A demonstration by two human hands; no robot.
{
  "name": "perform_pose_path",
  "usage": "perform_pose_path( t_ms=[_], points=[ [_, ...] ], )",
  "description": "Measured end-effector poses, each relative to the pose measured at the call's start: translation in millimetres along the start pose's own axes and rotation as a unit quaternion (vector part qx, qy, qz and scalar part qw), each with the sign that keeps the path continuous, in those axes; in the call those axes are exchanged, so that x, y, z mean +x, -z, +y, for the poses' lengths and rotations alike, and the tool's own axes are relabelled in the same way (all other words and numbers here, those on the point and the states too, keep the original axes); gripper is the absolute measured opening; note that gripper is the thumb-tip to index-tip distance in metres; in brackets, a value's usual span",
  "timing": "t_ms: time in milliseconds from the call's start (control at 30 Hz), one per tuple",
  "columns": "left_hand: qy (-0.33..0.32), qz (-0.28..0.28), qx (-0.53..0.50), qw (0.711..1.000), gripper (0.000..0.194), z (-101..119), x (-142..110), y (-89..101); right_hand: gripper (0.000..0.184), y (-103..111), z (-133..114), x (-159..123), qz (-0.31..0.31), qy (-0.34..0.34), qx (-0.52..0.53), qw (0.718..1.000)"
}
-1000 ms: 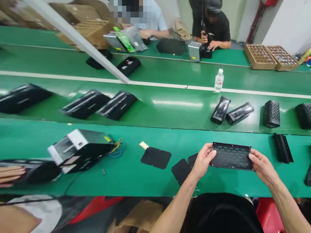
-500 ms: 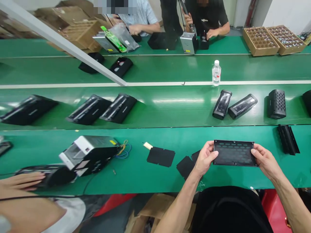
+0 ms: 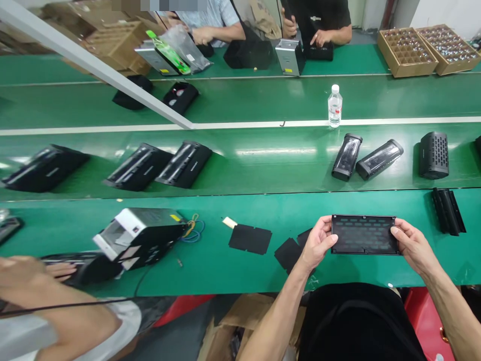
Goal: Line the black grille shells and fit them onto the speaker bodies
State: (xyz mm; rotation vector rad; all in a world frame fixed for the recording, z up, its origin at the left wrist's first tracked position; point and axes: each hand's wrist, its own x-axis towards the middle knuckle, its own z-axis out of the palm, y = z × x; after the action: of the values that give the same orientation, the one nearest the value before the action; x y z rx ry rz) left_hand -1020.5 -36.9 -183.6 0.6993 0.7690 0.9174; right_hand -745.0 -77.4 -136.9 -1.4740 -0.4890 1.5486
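A black rectangular slotted panel (image 3: 364,234) is held up above the green bench, its long side running left to right. My left hand (image 3: 318,240) pinches its left end, thumb on the face. At the opposite end my right hand (image 3: 411,245) grips the right edge the same way. Rows of slots show through the panel's middle, and small tabs line its rim. Just left of my left hand lie black thin sheets (image 3: 288,254), partly hidden by my forearm. Another black sheet (image 3: 250,239) lies flat farther left, beside a small cream-coloured strip (image 3: 229,222).
A ribbed black part (image 3: 448,211) lies at the right. Beyond, the green conveyor carries wrapped black housings (image 3: 347,157), a perforated housing (image 3: 434,155) and a water bottle (image 3: 334,106). A grey-and-black machine (image 3: 141,235) stands left, near a co-worker's arm (image 3: 71,321). Two people sit opposite.
The panel stays between my two hands, nearly still. The view has shifted slightly. At the left, the co-worker's arms have moved, and a person opposite has moved a hand over a black part.
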Motion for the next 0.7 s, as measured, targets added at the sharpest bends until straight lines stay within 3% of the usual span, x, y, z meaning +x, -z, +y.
perform_pose_path(
  t_ms=[500, 600, 700],
  points=[
    [0.027, 0.018, -0.047, 0.998, 0.059, 6, -2, -3.9, 0.050, -9, -1, 4, 0.018, -0.019, 0.027, 0.999],
    [0.083, 0.018, -0.118, 0.989, 0.053, 11, 1, -1.1, 0.049, -10, -3, 7, 0.013, -0.022, 0.035, 0.999],
    [0.194, -0.027, -0.172, 0.965, 0.070, 9, 15, -1.7, 0.047, -17, -8, 11, -0.028, -0.040, 0.028, 0.998]
  ],
)
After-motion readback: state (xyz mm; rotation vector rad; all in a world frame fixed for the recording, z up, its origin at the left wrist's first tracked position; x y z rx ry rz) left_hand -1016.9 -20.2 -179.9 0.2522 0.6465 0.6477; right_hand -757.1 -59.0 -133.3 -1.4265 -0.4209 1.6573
